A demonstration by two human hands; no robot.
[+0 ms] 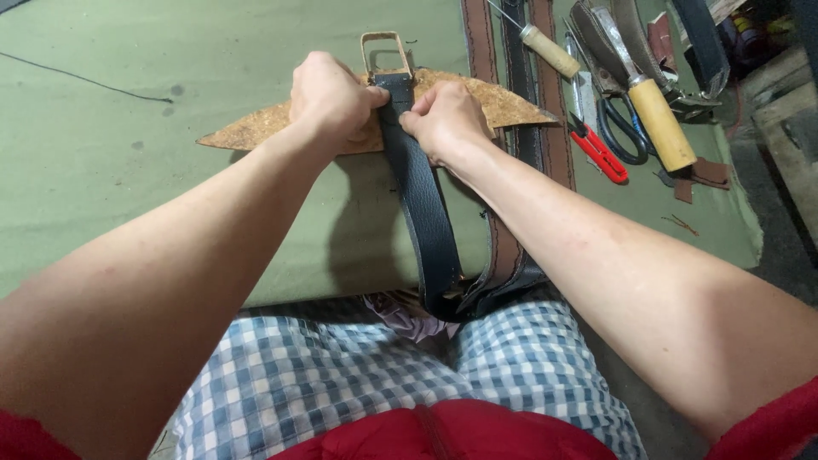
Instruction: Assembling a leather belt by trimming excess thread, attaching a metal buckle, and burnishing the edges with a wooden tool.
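Both hands work at one spot: the top end of a black belt [419, 200], just below its buckle [385, 53]. The left hand [328, 98] is clenched on the strap's left edge with the thumb pressing down; the right hand [445, 121] pinches the right edge, fingers curled tight. The belt lies across a cork board [256, 128] on a green mat [128, 170] and runs down off the mat's near edge toward the lap.

To my eye, the fold at the buckle wants even pressure from both thumbs, with the strap kept square to the frame so it does not twist (the cork under it should help stop slipping).

Counting, right of the belt: two brown straps [481, 51] with stitched edges, two wooden-handled tools [660, 123], one pair of red snips [599, 152], one pair of black scissors [622, 132]. One buckle, one cork board. More leather lies at the far right, too jumbled to count.
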